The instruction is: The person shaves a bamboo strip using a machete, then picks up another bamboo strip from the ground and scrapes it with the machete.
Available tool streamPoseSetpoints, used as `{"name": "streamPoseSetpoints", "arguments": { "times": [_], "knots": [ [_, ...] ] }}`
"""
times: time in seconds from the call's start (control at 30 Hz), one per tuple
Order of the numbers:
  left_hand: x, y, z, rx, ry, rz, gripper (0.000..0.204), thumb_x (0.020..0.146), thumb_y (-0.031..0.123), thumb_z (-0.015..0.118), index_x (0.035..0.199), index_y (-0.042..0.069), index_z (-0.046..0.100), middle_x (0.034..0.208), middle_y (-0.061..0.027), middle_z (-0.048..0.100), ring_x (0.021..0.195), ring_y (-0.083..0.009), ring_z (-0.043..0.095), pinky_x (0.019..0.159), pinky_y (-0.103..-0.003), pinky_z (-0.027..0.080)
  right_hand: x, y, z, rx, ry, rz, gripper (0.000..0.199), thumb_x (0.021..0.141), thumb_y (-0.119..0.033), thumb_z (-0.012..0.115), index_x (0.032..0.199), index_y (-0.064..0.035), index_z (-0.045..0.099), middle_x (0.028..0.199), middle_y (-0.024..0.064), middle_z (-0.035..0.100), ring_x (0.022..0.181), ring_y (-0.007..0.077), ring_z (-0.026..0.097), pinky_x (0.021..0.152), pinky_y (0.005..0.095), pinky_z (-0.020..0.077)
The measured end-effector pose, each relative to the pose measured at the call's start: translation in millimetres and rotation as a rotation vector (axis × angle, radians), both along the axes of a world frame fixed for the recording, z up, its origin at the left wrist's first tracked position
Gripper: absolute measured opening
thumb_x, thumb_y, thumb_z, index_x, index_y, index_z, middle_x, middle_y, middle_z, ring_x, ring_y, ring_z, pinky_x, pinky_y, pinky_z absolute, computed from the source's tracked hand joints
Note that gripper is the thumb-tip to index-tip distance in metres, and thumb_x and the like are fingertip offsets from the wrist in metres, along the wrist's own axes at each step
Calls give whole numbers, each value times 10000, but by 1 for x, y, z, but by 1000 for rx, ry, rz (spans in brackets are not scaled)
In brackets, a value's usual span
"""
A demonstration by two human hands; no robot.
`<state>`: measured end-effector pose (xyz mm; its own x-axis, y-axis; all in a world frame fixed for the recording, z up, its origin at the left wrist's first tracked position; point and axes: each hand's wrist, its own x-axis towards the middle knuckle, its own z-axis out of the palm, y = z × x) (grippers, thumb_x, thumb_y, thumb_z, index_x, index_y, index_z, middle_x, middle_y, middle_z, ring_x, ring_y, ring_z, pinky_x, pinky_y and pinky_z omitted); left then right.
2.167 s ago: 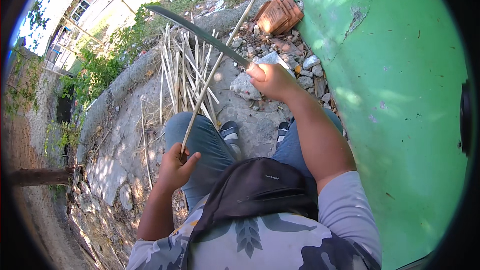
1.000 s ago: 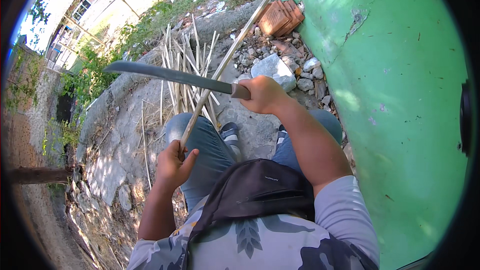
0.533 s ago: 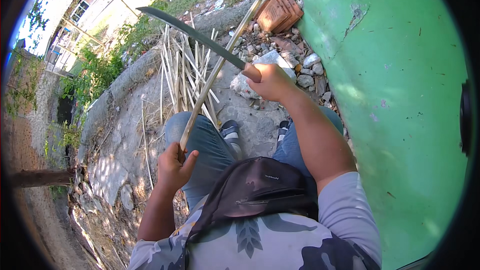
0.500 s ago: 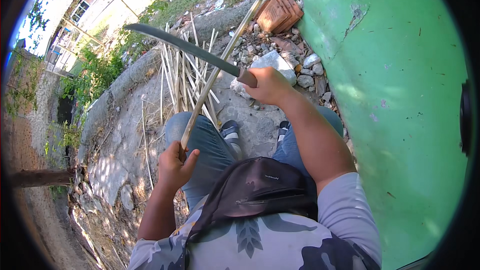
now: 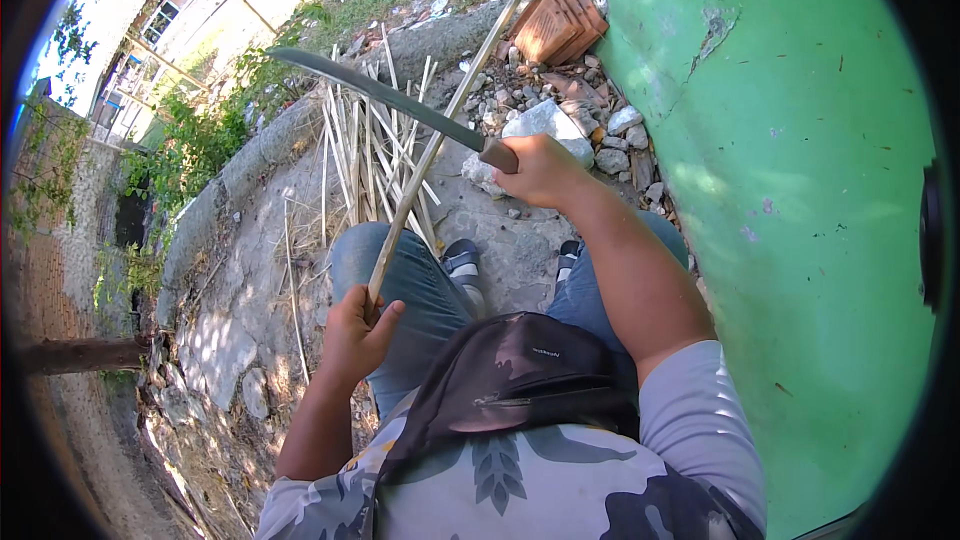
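Wooden stick: your left hand has its grip clamped around the lower end, above your left knee; from that grip the stick slants up and away toward the red bricks. Your right hand has its grip closed on the handle of a long dark machete; from that grip the blade runs up and to the left, crossing the stick. Beyond both grips, a bundle of split canes lies on the concrete. Green wall stands right of the right grip.
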<state>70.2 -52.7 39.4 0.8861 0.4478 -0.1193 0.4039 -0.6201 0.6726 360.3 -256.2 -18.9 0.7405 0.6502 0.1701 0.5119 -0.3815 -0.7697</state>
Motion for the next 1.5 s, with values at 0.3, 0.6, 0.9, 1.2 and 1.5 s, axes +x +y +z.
{"name": "streamPoseSetpoints", "arguments": {
  "times": [0.3, 0.6, 0.9, 1.2, 1.5],
  "knots": [
    [-2, 1, 1, -26, 14, -4, 317, 879, 231, 804, 891, 19, 569, 606, 1, 494, 556, -75, 432, 508, -288, 362, -24, 3, 14, -214, -251, 247, 205, 813, -311, 732, 842, -116, 674, 778, 152, 703, 752, 372, 696, 674, 481, 530],
    [4, -3, -2, -73, -93, 31, 311, 888, 174, 796, 850, 37, 520, 610, 26, 444, 556, -60, 370, 500, -272, 309, -32, 12, 13, 77, -130, 214, 223, 823, -293, 721, 887, -81, 693, 750, 159, 694, 733, 393, 690, 650, 472, 522],
    [3, 2, 0, -95, -99, 19, 320, 892, 181, 796, 868, 41, 509, 611, 44, 420, 557, -48, 340, 493, -273, 286, -5, -6, 18, -117, -202, 138, 219, 795, -266, 725, 928, -93, 702, 794, 142, 714, 785, 375, 702, 706, 480, 544],
    [13, -7, -4, -45, -44, 0, 328, 882, 197, 802, 877, 23, 524, 602, 22, 443, 550, -59, 368, 491, -282, 306, -34, 19, 22, -291, -299, 259, 195, 789, -266, 721, 942, -147, 702, 845, 130, 728, 841, 354, 714, 775, 479, 558],
    [-1, 2, -1, -26, -5, -12, 315, 887, 197, 798, 887, 23, 537, 631, 19, 472, 572, -63, 395, 512, -279, 338, -3, 1, 12, -86, 3, -22, 190, 831, -281, 703, 933, -121, 706, 796, 162, 702, 801, 382, 696, 705, 486, 541]
  ]
}}
